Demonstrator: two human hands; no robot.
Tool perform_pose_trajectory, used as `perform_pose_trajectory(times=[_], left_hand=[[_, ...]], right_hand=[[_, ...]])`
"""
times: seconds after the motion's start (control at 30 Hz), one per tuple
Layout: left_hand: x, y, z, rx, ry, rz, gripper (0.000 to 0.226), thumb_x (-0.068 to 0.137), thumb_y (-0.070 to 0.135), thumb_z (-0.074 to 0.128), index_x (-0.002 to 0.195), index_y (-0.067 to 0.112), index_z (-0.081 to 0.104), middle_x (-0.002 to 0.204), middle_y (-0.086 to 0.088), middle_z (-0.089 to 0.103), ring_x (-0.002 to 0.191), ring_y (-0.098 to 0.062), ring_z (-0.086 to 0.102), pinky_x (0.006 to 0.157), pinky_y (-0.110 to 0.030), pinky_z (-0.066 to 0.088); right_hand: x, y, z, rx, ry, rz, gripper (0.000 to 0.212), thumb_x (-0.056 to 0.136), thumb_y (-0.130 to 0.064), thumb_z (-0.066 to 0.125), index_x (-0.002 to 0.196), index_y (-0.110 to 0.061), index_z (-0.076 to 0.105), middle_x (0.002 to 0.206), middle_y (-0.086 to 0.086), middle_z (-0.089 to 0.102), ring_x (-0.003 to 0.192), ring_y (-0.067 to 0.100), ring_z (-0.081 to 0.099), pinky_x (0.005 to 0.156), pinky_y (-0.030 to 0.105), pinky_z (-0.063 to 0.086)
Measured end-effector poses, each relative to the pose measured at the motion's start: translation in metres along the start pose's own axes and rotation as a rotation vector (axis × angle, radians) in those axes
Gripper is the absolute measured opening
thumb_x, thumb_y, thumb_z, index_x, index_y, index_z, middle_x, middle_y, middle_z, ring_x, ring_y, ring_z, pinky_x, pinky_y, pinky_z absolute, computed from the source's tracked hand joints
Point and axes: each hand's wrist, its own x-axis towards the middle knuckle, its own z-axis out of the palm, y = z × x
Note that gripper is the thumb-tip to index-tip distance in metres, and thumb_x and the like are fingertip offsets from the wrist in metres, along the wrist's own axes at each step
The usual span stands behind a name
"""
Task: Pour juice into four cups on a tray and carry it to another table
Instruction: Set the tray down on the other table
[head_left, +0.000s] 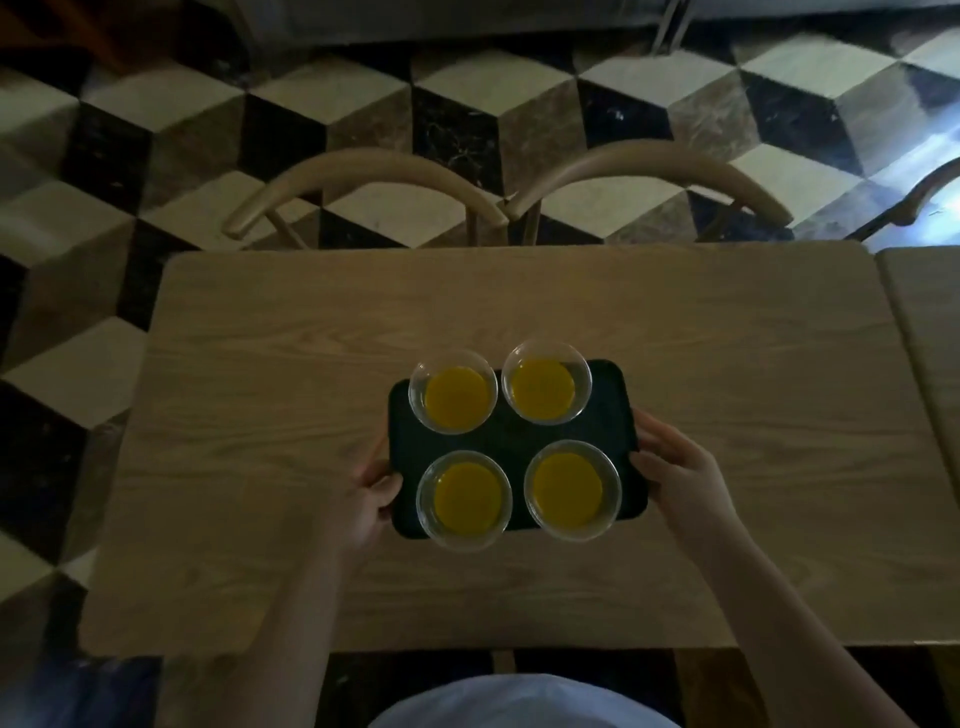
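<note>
A small dark tray (511, 434) is over the middle of a wooden table (260, 415). Several clear cups filled with orange juice stand on it in two rows: far left cup (453, 398), far right cup (545, 382), near left cup (465, 500), near right cup (571, 491). My left hand (366, 499) grips the tray's left edge, thumb on top. My right hand (672, 467) grips the right edge the same way. Whether the tray rests on the table or is held just above it cannot be told.
Two curved wooden chair backs (363, 176) (649, 166) stand at the table's far side. A second table's edge (924, 322) adjoins on the right. The floor (493, 98) is a black, white and brown cube pattern.
</note>
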Motion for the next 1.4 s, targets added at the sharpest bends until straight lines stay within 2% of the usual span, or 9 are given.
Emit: perform_pose_trajectory(times=[0.07,0.1,0.2,0.3,0.47,0.67,0.8,0.93,1.4], left_hand=[[-0.003,-0.008,0.001,0.02,0.016,-0.013,0.038,0.102,-0.004,0.047,0.107,0.032,0.058,0.11,0.001,0.065,0.1,-0.023,0.062,0.081,-0.037,0.05],[-0.003,-0.013,0.0,0.041,0.021,-0.015,0.041,0.102,-0.003,0.048,0.106,0.036,0.059,0.111,0.003,0.067,0.101,-0.021,0.063,0.079,-0.036,0.05],[-0.001,-0.03,-0.005,0.07,0.021,0.009,0.051,0.099,-0.004,0.051,0.121,0.041,0.06,0.124,-0.001,0.07,0.111,-0.023,0.067,0.085,-0.039,0.052],[0.007,-0.043,-0.007,0.06,0.026,-0.005,0.058,0.097,-0.006,0.052,0.124,0.043,0.062,0.127,-0.004,0.071,0.114,-0.025,0.068,0.088,-0.042,0.055],[0.024,-0.053,-0.003,0.061,0.029,-0.021,0.062,0.094,-0.009,0.055,0.141,0.031,0.058,0.13,0.004,0.07,0.12,-0.021,0.065,0.085,-0.033,0.057],[0.046,-0.044,0.01,0.044,-0.013,-0.018,0.066,0.095,-0.011,0.05,0.144,0.033,0.055,0.13,0.009,0.07,0.122,-0.018,0.065,0.1,-0.045,0.052],[0.062,-0.032,0.018,0.049,-0.048,0.031,0.07,0.095,-0.013,0.046,0.145,0.034,0.053,0.138,0.011,0.065,0.131,-0.017,0.059,0.11,-0.05,0.045],[0.078,-0.015,0.026,0.01,-0.011,0.019,0.07,0.095,-0.015,0.045,0.142,0.036,0.055,0.131,0.017,0.068,0.13,-0.016,0.059,0.11,-0.047,0.046],[0.104,-0.001,0.032,-0.027,0.01,-0.016,0.071,0.094,-0.015,0.048,0.144,0.034,0.054,0.137,0.008,0.066,0.128,-0.018,0.06,0.111,-0.05,0.045]], right_hand=[[0.001,0.015,-0.001,0.016,0.011,0.036,0.051,0.093,0.009,0.049,0.131,-0.021,0.064,0.112,0.008,0.075,0.105,0.03,0.071,0.09,0.05,0.055],[0.0,0.022,-0.001,0.023,0.016,0.054,0.05,0.094,0.009,0.049,0.132,-0.02,0.064,0.111,0.008,0.075,0.103,0.03,0.071,0.089,0.049,0.056],[-0.001,0.041,0.0,0.049,0.019,0.095,0.05,0.095,0.009,0.049,0.136,-0.018,0.06,0.11,0.008,0.075,0.103,0.029,0.072,0.088,0.047,0.056],[0.004,0.053,0.001,0.06,0.031,0.129,0.052,0.095,0.01,0.048,0.137,-0.018,0.059,0.113,0.006,0.075,0.105,0.026,0.071,0.09,0.047,0.055],[0.017,0.061,0.003,0.043,0.039,0.151,0.055,0.094,0.013,0.045,0.137,-0.018,0.059,0.113,0.001,0.076,0.106,0.019,0.071,0.089,0.041,0.054],[0.043,0.057,0.002,0.008,0.073,0.135,0.054,0.095,0.011,0.046,0.138,-0.019,0.058,0.117,0.001,0.074,0.109,0.02,0.07,0.092,0.041,0.054],[0.059,0.048,0.002,0.001,0.072,0.113,0.056,0.094,0.013,0.045,0.138,-0.019,0.058,0.119,0.002,0.074,0.109,0.018,0.07,0.092,0.04,0.054],[0.075,0.041,0.004,-0.01,0.075,0.097,0.058,0.093,0.014,0.045,0.14,-0.017,0.057,0.119,0.0,0.074,0.112,0.018,0.069,0.097,0.041,0.053],[0.107,0.036,0.005,-0.024,0.104,0.102,0.058,0.091,0.014,0.048,0.138,-0.017,0.059,0.118,0.0,0.074,0.111,0.018,0.069,0.092,0.04,0.056]])
